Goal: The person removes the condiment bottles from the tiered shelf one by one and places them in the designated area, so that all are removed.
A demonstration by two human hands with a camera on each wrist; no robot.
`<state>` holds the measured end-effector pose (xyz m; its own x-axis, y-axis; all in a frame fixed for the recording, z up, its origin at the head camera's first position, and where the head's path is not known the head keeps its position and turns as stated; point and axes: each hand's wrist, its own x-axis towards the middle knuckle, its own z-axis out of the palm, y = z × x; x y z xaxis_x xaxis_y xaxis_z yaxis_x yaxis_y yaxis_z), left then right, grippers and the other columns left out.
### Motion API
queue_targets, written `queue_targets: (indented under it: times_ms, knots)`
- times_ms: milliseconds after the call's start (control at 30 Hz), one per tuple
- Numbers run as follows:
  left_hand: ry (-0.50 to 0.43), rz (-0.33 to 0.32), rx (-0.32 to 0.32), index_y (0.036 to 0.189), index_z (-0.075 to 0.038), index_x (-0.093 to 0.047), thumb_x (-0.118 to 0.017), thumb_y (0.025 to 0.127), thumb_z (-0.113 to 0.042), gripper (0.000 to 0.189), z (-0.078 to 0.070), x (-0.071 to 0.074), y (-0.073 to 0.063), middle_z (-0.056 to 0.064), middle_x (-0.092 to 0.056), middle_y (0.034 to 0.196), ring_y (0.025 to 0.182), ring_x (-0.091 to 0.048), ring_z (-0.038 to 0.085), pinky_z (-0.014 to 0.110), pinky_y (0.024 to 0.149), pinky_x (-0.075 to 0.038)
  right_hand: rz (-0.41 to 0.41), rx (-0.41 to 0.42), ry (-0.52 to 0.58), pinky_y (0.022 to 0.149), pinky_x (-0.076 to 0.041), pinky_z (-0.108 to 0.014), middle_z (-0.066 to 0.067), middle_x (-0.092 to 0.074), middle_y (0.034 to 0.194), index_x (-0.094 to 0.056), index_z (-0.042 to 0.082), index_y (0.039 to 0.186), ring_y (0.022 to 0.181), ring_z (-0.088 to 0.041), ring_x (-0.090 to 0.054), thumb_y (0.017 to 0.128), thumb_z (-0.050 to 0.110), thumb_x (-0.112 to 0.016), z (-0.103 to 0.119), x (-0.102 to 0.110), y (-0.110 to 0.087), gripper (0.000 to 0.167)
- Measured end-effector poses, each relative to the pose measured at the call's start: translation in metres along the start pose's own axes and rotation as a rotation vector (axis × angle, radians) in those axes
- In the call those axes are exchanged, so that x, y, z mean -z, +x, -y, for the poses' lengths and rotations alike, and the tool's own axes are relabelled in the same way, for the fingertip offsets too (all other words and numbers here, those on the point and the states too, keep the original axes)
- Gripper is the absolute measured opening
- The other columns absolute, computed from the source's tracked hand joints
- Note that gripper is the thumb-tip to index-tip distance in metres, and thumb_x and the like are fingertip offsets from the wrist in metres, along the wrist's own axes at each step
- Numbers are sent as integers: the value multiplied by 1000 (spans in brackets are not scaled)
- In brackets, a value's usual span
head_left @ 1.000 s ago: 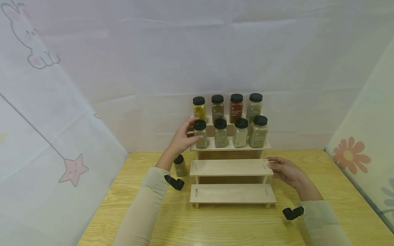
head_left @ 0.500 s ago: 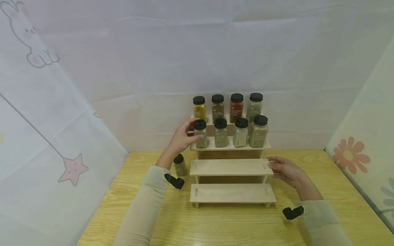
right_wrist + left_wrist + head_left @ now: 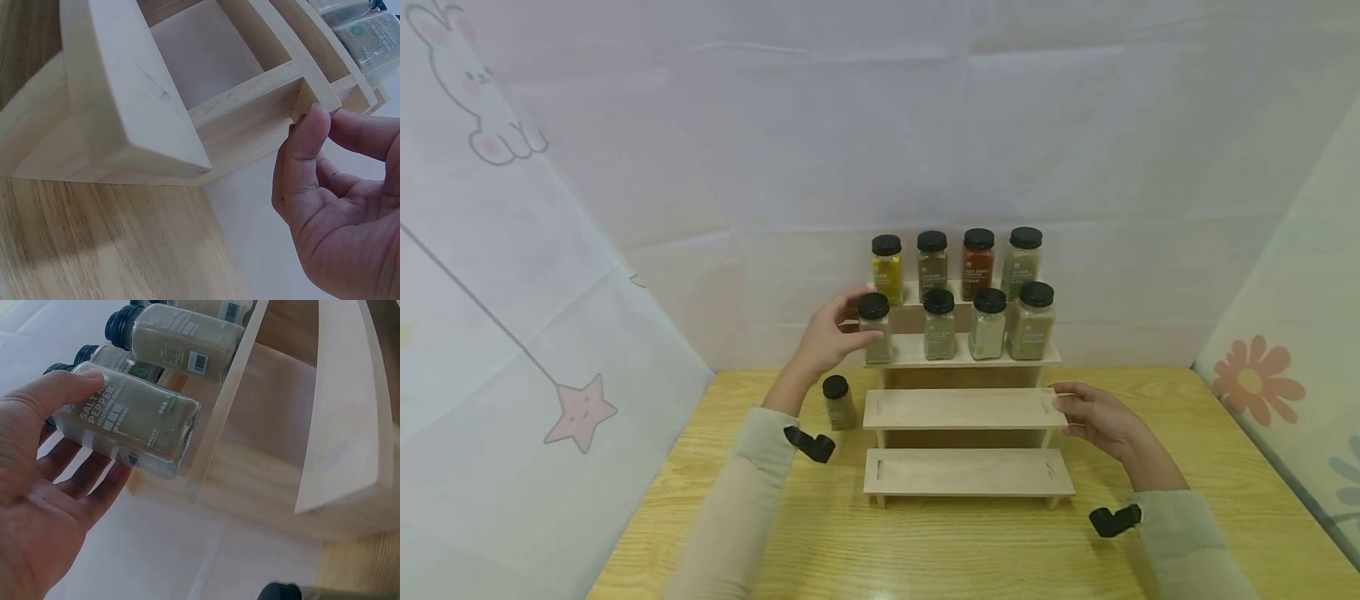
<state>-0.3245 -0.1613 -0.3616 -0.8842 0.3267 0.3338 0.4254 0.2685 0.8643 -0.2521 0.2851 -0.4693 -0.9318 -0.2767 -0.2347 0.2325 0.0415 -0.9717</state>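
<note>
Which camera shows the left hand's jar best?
The left wrist view: the jar looks big there, and you can read "PEPPER" on it. The left hand hides a little of it. In the head view, the jar is small and partly covered. I can't spot it in the right wrist view.

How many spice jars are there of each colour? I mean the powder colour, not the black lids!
Yellow jar: 1
Red jar: 1
Brownish, beige or greenish jars, shades too close to split, counting the one in the left hand: 7
Total: 9
</note>
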Motion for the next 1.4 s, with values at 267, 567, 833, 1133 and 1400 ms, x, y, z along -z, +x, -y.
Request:
queue_targets:
  times_ms: [267, 567, 833, 1133, 1400]
  knots:
    - [-10, -8, -1, 147, -13, -51, -84, 85, -16, 69, 4, 29, -13, 11, -62, 129, 117, -58, 26, 47, 103, -48, 5, 7, -16, 77, -57, -29, -3, -46, 111, -20, -5, 157, 78, -8, -52, 105, 21, -58, 0, 1, 0, 70]
    - [9, -5, 28, 149, -9, -47, -81, 86, -6, 72, 13, 56, -32, 13, -60, 133, 118, -57, 23, 31, 97, -51, 4, 4, -5, 76, -57, -28, -3, -47, 110, -21, -5, 156, 74, -7, -53, 105, 20, -58, 0, 0, 0, 68]
    - [32, 1, 51, 147, -6, -46, -82, 85, -4, 72, 25, 78, -51, 12, -60, 132, 115, -59, 16, 24, 94, -51, 10, 12, -2, 74, -57, -26, -4, -46, 114, -20, -6, 156, 71, -6, -51, 105, 19, -57, 0, -1, -1, 68]
    - [28, -9, 91, 147, -8, -46, -82, 85, -6, 72, 40, 94, -65, 13, -58, 137, 117, -58, 16, 26, 95, -51, 11, 10, -5, 75, -57, -27, -3, -48, 107, -19, -7, 156, 72, -6, -53, 105, 18, -57, 1, 0, -2, 68]
    - [34, -18, 121, 148, -5, -43, -83, 85, -10, 75, 61, 103, -73, 11, -56, 139, 119, -57, 15, 22, 94, -50, 11, 8, -4, 76, -57, -28, -2, -49, 107, -20, -6, 156, 74, -7, -53, 105, 19, -57, 1, -1, -2, 68]
